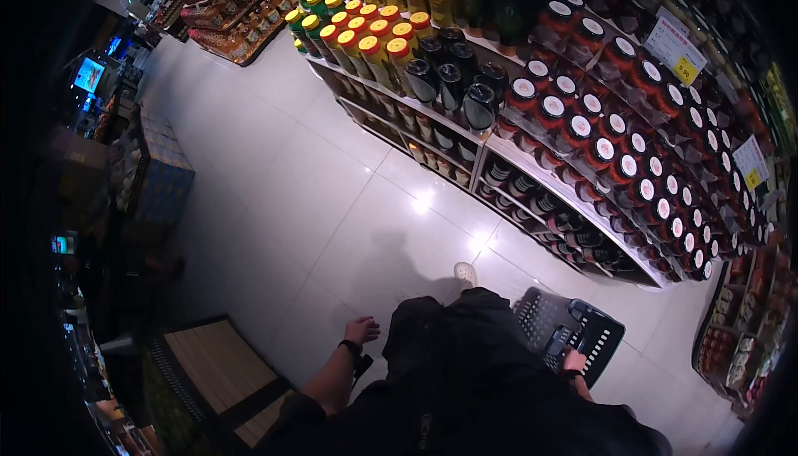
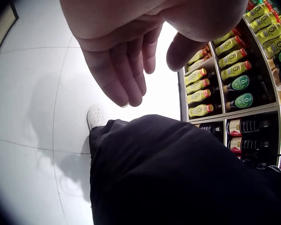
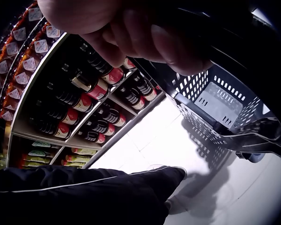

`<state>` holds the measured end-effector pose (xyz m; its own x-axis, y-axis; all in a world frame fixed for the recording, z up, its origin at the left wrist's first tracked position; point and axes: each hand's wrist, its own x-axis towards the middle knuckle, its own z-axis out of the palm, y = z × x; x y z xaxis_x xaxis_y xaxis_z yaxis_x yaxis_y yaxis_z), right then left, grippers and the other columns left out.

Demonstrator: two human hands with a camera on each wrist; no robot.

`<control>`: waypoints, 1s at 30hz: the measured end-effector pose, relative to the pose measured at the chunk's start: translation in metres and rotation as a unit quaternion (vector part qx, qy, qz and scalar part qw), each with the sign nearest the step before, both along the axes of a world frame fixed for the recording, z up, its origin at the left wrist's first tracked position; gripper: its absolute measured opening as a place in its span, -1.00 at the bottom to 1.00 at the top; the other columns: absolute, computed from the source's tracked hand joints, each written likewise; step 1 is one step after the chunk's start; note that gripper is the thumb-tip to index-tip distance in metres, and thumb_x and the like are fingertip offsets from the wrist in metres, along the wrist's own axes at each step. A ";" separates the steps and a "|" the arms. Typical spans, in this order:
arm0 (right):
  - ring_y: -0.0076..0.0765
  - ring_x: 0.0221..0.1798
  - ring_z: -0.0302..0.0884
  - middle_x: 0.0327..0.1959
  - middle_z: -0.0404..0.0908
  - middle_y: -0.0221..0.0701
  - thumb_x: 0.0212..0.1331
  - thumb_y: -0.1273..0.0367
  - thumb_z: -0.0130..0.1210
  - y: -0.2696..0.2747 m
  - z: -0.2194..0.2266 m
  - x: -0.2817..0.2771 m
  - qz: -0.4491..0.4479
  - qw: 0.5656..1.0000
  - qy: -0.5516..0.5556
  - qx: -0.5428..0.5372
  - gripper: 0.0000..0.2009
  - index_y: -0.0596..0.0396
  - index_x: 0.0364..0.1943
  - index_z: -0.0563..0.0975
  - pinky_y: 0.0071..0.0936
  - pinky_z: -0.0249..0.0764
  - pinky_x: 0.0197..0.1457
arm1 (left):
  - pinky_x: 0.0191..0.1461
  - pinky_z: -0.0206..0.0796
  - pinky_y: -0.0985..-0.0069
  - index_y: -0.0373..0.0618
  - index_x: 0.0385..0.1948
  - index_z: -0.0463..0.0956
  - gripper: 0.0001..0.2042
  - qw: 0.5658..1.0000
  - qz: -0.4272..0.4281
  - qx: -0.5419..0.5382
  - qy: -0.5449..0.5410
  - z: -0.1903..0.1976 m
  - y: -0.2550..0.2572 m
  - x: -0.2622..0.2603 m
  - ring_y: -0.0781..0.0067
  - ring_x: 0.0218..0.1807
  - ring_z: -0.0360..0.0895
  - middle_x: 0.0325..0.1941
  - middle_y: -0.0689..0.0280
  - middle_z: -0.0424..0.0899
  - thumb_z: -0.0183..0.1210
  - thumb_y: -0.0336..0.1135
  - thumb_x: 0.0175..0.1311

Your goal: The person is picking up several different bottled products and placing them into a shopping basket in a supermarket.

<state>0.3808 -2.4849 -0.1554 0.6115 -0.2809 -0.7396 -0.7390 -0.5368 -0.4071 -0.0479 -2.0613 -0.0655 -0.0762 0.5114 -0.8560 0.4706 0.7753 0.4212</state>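
Observation:
My left hand (image 1: pixel 362 330) hangs beside my left leg with a dark band on its wrist. In the left wrist view its fingers (image 2: pixel 124 70) hang loosely, with nothing held. At my right side, my right hand (image 1: pixel 573 360) grips the handle of a black plastic shopping basket (image 1: pixel 611 327). The right wrist view shows the curled fingers (image 3: pixel 143 40) above the basket, whose slotted bottom (image 3: pixel 220 101) is visible and bare; part of the handle is hidden in shadow.
Along the right runs a shelf with dark jars (image 1: pixel 604 150) with white-topped lids, yellow bottles (image 1: pixel 376 57) and dark bottles (image 1: pixel 480 105). Price signs (image 1: pixel 675 47) stand above the jars. A wood-topped stand (image 1: pixel 220 364) is at lower left; stacked cartons (image 1: pixel 166 173) are farther ahead. Pale floor tiles (image 1: pixel 274 182) lie between.

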 end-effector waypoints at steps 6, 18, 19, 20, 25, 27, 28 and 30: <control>-0.30 -0.74 0.31 -0.76 0.39 -0.36 -0.14 0.41 0.25 0.059 -0.008 -0.053 0.084 0.993 -0.076 -0.004 -0.82 0.29 -0.61 0.55 -0.29 0.21 -0.61 | -0.23 0.56 0.34 -0.25 0.05 0.43 -0.68 0.999 -0.020 -0.032 -0.010 -0.020 0.094 -0.045 0.20 -0.29 0.67 -0.20 0.09 0.66 0.09 -0.35 0.29; -0.16 -0.49 0.65 -0.33 0.64 -0.08 0.08 0.57 -0.01 0.262 -0.005 -0.167 0.293 0.952 0.022 -0.089 -0.63 -0.05 -0.03 0.63 -0.31 0.58 -0.53 | -0.22 0.54 0.39 -0.25 0.04 0.42 -0.69 0.998 -0.031 0.029 -0.041 0.000 0.334 -0.181 0.28 -0.30 0.64 -0.20 0.13 0.65 0.05 -0.37 0.29; -0.22 -0.50 0.65 -0.35 0.65 -0.12 0.06 0.60 -0.02 0.278 -0.004 -0.177 0.315 0.943 0.011 -0.104 -0.60 -0.07 -0.03 0.63 -0.35 0.59 -0.52 | -0.22 0.54 0.39 -0.25 0.04 0.42 -0.69 0.998 -0.037 0.020 -0.039 0.001 0.345 -0.191 0.28 -0.30 0.64 -0.20 0.13 0.65 0.05 -0.37 0.29; -0.20 -0.49 0.65 -0.36 0.65 -0.16 0.04 0.61 0.00 0.285 -0.013 -0.188 0.299 0.949 0.042 -0.094 -0.60 -0.07 -0.03 0.63 -0.32 0.60 -0.50 | -0.23 0.54 0.39 -0.25 0.04 0.41 -0.69 0.998 -0.034 0.027 -0.036 0.002 0.357 -0.202 0.28 -0.30 0.64 -0.21 0.13 0.64 0.05 -0.37 0.30; -0.16 -0.50 0.64 -0.40 0.63 -0.13 0.07 0.53 0.05 0.367 0.021 -0.237 0.347 0.933 -0.006 -0.093 -0.63 -0.11 -0.03 0.64 -0.27 0.55 -0.52 | -0.28 0.53 0.39 -0.24 0.04 0.41 -0.69 1.000 -0.011 -0.011 -0.025 0.002 0.384 -0.259 0.28 -0.32 0.63 -0.24 0.14 0.64 0.04 -0.37 0.30; -0.17 -0.56 0.59 -0.48 0.59 -0.15 0.07 0.50 0.07 0.372 -0.008 -0.253 0.321 0.945 -0.024 -0.056 -0.69 -0.05 -0.08 0.65 -0.27 0.50 -0.55 | -0.28 0.53 0.39 -0.23 0.04 0.41 -0.70 1.000 -0.001 -0.028 -0.008 0.004 0.383 -0.281 0.27 -0.32 0.63 -0.25 0.15 0.64 0.03 -0.38 0.30; -0.22 -0.65 0.49 -0.58 0.52 -0.23 0.06 0.45 0.10 0.374 -0.026 -0.263 0.409 0.905 -0.093 -0.073 -0.80 0.09 -0.21 0.63 -0.28 0.41 -0.61 | -0.28 0.53 0.39 -0.22 0.04 0.42 -0.71 0.999 0.011 -0.046 0.007 0.005 0.385 -0.289 0.27 -0.33 0.63 -0.26 0.16 0.64 0.03 -0.38 0.30; -0.26 -0.74 0.38 -0.68 0.44 -0.30 0.04 0.40 0.14 0.401 -0.025 -0.274 0.485 0.853 -0.167 -0.100 -0.83 0.23 -0.35 0.62 -0.29 0.31 -0.67 | -0.29 0.53 0.40 -0.21 0.03 0.42 -0.71 0.999 0.008 -0.046 0.018 0.014 0.397 -0.297 0.27 -0.34 0.63 -0.27 0.16 0.64 0.02 -0.39 0.29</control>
<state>0.1063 -2.0837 -0.1799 0.7948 0.3769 -0.4755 0.2310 -0.9126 -0.3374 -0.3447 -1.6643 -0.0517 -0.1150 0.4292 -0.8959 0.4718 0.8172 0.3310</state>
